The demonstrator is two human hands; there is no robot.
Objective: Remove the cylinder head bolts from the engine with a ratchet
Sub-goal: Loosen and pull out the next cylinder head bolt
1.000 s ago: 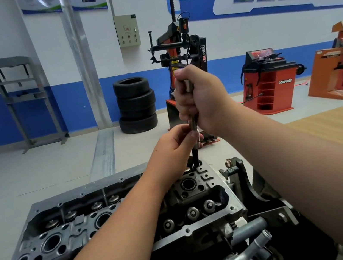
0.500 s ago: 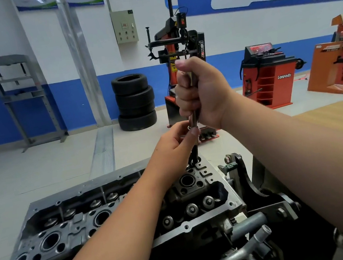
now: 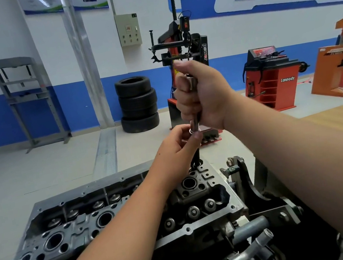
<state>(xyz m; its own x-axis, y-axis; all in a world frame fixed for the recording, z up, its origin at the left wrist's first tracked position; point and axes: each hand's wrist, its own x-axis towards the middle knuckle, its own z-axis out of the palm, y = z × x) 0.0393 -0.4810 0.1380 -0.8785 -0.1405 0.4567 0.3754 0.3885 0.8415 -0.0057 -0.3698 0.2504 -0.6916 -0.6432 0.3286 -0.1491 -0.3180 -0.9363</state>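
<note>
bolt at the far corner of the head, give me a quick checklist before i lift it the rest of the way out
1. Right hand grips the tool upright: ok.
2. Left hand pinches the bolt just under the tool: ok.
3. Bolt lifted, shank in line with its hole in the head: ok.
4. Threads fully free of the hole: cannot tell, the lower end is hidden.
5. Washer sits up at the bolt head under the fingers, not left in the hole: ok.
</note>
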